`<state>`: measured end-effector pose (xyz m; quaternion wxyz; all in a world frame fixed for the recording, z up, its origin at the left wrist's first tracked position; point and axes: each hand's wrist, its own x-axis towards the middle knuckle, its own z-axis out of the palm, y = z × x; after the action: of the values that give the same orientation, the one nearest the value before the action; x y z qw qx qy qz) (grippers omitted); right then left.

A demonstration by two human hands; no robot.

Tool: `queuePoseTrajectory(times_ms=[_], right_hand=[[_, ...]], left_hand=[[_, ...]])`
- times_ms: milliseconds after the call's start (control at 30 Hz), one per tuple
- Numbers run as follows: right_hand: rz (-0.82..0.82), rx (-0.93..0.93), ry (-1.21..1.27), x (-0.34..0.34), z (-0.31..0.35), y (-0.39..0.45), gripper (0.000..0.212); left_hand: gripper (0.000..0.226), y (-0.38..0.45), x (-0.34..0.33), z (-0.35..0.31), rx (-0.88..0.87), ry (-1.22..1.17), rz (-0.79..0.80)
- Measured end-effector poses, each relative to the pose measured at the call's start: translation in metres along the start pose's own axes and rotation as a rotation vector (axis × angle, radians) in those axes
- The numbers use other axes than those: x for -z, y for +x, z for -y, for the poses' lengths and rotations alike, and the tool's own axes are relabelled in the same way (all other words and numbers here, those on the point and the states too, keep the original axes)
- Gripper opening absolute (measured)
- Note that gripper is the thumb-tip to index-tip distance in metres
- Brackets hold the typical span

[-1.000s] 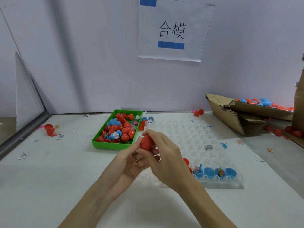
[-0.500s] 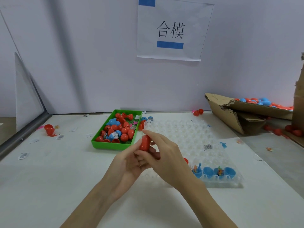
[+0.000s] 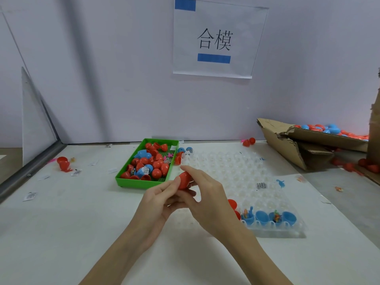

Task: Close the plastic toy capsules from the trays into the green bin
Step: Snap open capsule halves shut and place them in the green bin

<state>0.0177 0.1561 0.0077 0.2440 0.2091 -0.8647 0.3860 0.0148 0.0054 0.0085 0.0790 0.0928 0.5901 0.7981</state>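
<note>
At the centre of the frame both hands meet around a red capsule (image 3: 184,179). The left hand (image 3: 158,202) comes up from the lower left with its palm turned upward, its thumb and fingertips pinching the capsule's left side. The right hand (image 3: 207,194) reaches in from the lower right, its back toward the camera, with curled fingers wrapped over the capsule's top and right side. The capsule sits just in front of the near right corner of the green bin (image 3: 131,182), which lies slightly left of centre and holds a heap of red and blue capsules.

To the right of the hands a clear plastic tray (image 3: 246,177) with rows of round cups stretches toward the lower right. Along its near edge stand four blue capsule halves (image 3: 262,217), some with small toys inside, and red halves (image 3: 232,203) show just left of them, partly hidden by the right wrist.

In the upper right a torn cardboard box (image 3: 287,145) holds more red and blue capsules. A paper sign (image 3: 216,38) with two characters hangs on the wall at top centre. Loose red pieces (image 3: 63,163) lie at the left of the white table (image 3: 61,233).
</note>
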Motion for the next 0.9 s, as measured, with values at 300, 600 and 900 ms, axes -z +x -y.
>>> queuePoseTrajectory(times_ms=[300,600,900], right_hand=[[0.076,0.024,-0.051,0.008,0.002,0.0,0.025],[0.0,-0.513,0.91,0.06,-0.02,0.048,0.015],[-0.199,-0.7,0.964,0.11,-0.068,0.069,0.03]], left_hand=[[0.041,0.001,0.001,0.003,0.021,0.02,-0.015],[0.061,0.01,0.012,0.0,0.045,-0.127,-0.192],[0.055,0.011,0.019,-0.003,-0.003,-0.125,-0.226]])
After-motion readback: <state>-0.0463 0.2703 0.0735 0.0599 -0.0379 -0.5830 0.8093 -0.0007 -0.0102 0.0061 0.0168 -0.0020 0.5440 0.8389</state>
